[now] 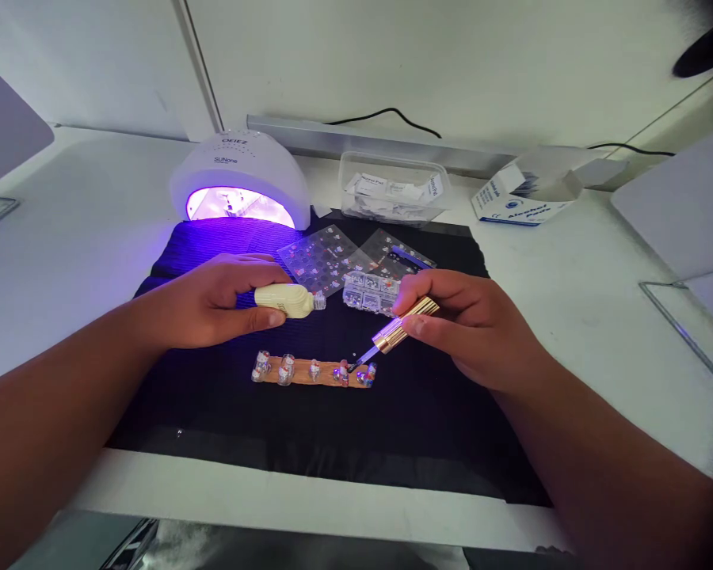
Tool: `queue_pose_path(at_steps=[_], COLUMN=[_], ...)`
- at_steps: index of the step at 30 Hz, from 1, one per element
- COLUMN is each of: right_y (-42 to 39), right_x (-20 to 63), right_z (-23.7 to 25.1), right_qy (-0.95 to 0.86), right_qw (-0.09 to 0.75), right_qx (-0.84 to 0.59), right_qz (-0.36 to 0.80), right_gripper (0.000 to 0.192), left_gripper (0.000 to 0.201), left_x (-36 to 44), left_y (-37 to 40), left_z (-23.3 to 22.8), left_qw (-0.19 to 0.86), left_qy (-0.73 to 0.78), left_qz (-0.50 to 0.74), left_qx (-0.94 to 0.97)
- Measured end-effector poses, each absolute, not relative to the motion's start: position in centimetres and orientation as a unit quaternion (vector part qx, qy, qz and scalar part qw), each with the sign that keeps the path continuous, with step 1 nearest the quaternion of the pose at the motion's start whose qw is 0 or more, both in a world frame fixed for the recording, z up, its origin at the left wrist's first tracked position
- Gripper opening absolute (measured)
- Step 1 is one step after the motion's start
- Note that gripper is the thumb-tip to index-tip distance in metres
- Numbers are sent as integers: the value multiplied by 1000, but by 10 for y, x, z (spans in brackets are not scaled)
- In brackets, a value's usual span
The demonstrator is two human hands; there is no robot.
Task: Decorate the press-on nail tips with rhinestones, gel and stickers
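Note:
My left hand (226, 301) is closed around a pale yellow nail polish bottle (285, 301), tipped on its side with its clear neck uncapped and pointing right. Between the fingers and thumb of my right hand (457, 324) is the gold cap of a nail polish brush (395, 334). The brush slants down to the left, its tip at or just over the right part of an orange-brown strip (300, 372). Several decorated press-on nails (286, 368) with small cartoon figures sit along that strip. Whether the bristles touch a nail, I cannot tell.
A white nail lamp (243, 170) glows purple at the back left. Behind my hands lie sticker sheets (324, 257), a blue-purple stick (409, 257) and a clear compartment case (365, 293). Farther back stand a plastic tub (392, 207) and an alcohol pad box (523, 202). Black cloth (333, 435) covers the table.

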State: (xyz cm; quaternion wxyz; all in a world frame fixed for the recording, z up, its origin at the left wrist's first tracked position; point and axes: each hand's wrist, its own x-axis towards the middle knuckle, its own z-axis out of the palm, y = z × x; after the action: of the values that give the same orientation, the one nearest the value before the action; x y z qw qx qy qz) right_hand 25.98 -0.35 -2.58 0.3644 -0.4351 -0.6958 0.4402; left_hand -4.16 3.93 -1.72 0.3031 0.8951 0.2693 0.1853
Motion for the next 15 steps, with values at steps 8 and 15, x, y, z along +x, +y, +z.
queue_pose_path(at_steps=[8, 15], right_y=[-3, -4], right_x=[256, 256], right_z=[-29, -26], right_qy=[-694, -676], right_qw=[374, 396], right_qx=[-454, -452], right_qz=[414, 425], right_gripper=[7, 4], left_gripper=[16, 16], left_x=[-41, -41], left_y=[39, 40], left_z=[-16, -17], left_qw=[298, 298], left_qy=[275, 274], left_qz=[182, 181], left_qx=[896, 896])
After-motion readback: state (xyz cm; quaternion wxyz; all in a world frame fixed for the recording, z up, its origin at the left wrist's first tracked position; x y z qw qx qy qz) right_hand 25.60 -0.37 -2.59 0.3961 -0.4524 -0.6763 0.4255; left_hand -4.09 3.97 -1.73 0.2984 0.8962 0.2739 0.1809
